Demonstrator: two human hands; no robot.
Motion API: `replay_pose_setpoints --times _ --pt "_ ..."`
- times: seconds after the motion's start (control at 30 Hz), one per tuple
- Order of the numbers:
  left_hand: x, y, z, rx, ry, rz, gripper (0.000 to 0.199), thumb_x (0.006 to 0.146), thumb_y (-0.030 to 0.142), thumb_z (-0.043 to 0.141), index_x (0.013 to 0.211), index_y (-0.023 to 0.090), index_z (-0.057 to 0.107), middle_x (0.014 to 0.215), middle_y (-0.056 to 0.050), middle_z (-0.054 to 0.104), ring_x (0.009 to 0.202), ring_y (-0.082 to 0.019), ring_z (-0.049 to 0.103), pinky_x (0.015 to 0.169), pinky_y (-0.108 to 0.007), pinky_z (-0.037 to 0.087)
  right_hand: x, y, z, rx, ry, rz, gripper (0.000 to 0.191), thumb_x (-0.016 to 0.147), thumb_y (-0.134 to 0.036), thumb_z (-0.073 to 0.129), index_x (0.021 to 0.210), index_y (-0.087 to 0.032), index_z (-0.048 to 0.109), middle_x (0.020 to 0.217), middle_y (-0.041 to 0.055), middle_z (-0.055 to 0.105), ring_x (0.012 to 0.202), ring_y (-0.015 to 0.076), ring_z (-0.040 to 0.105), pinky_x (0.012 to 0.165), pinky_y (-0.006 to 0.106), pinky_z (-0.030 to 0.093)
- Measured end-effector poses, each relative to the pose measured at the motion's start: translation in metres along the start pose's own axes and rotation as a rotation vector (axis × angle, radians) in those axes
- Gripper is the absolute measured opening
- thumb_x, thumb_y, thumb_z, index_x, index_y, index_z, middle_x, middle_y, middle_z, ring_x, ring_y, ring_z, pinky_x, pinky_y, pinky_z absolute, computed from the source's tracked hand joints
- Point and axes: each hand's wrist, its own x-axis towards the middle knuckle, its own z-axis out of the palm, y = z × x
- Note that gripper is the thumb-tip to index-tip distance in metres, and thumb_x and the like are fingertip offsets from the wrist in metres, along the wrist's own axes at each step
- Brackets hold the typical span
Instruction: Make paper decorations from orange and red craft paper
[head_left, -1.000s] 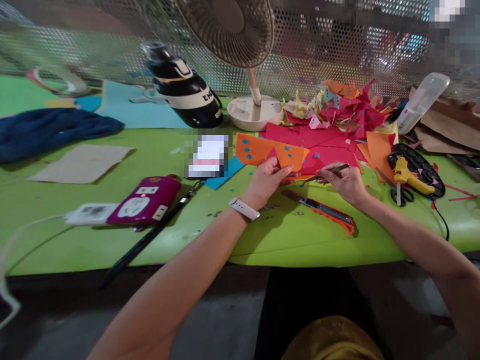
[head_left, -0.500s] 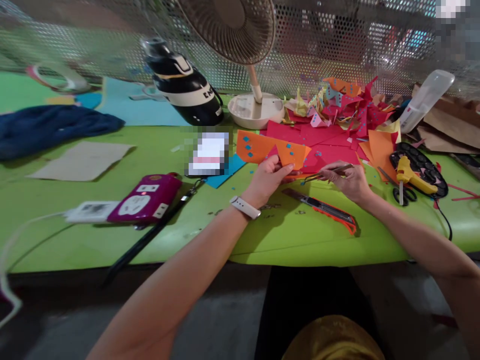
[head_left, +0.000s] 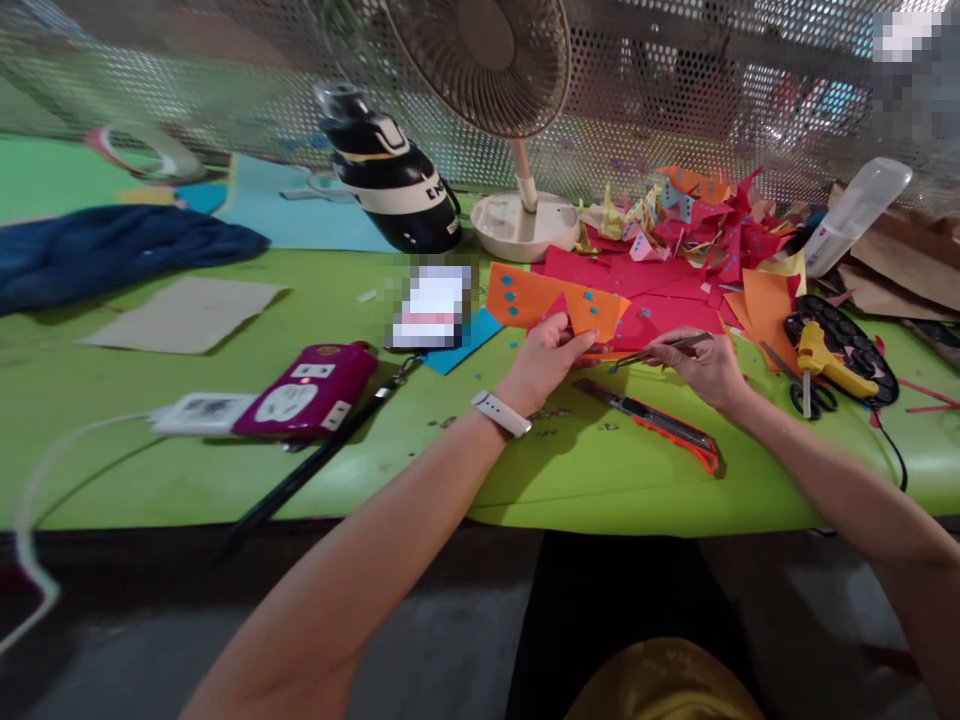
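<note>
Between the fingers and thumb of my left hand [head_left: 551, 355] is an orange paper piece [head_left: 525, 298] dotted with small blue diamonds, with a bit of red paper at the fingertips. My right hand [head_left: 701, 368] is closed on metal tweezers [head_left: 660, 348], whose tips point left and have a tiny blue piece [head_left: 614, 369] at them, just right of the left fingertips. Below both hands lies an orange and black box cutter [head_left: 664, 425] on the green table [head_left: 592, 485]. Red paper sheets [head_left: 660, 290] lie behind the hands.
A fan [head_left: 525, 225], a black bottle [head_left: 405, 200] and a heap of paper scraps [head_left: 697, 215] stand at the back. To the right are a yellow glue gun [head_left: 832, 362] and scissors [head_left: 814, 400]; to the left, a phone [head_left: 433, 308] and purple power bank [head_left: 307, 390].
The whole view has shifted slightly, so the table things appear further right. Both hands keep their holds, and the tweezer tips with the blue piece stay near the left hand.
</note>
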Motion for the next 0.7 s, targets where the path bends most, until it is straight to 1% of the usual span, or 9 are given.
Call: replay_pose_setpoints --times 0.3,0.53,0.7 --pt "-0.0010 0.0001 -0.0008 0.026 -0.016 0.010 0.018 0.082 0.021 0.065 0.099 0.017 0.061 0.104 -0.007 0.071 0.091 -0.018 0.069 0.078 -0.032 0.058 -0.0017 -0.0026 0.0002 -0.015 0.006 -0.017 0.036 0.083 -0.054 0.068 0.081 -0.020 0.075 0.075 0.0051 0.074 0.068 0.0178 0.070 0.062 0.029 0.056" --pt "-0.0017 0.0003 0.0000 0.015 -0.014 0.003 0.020 0.082 0.021 0.065 0.101 0.015 0.061 0.104 -0.007 0.071 0.088 -0.016 0.069 0.075 -0.028 0.057 -0.0007 -0.0049 0.0011 0.016 0.011 0.007 0.041 0.081 -0.060 0.067 0.078 -0.019 0.075 0.076 0.0064 0.074 0.067 0.0184 0.070 0.062 0.030 0.058" --pt "-0.0002 -0.0018 -0.0009 0.010 -0.020 -0.002 0.019 0.082 0.021 0.065 0.100 0.017 0.062 0.105 -0.007 0.071 0.089 -0.016 0.069 0.076 -0.028 0.058 0.0000 -0.0055 0.0009 0.021 0.012 0.002 0.040 0.081 -0.058 0.067 0.077 -0.019 0.074 0.079 0.0069 0.074 0.067 0.0169 0.070 0.061 0.029 0.058"
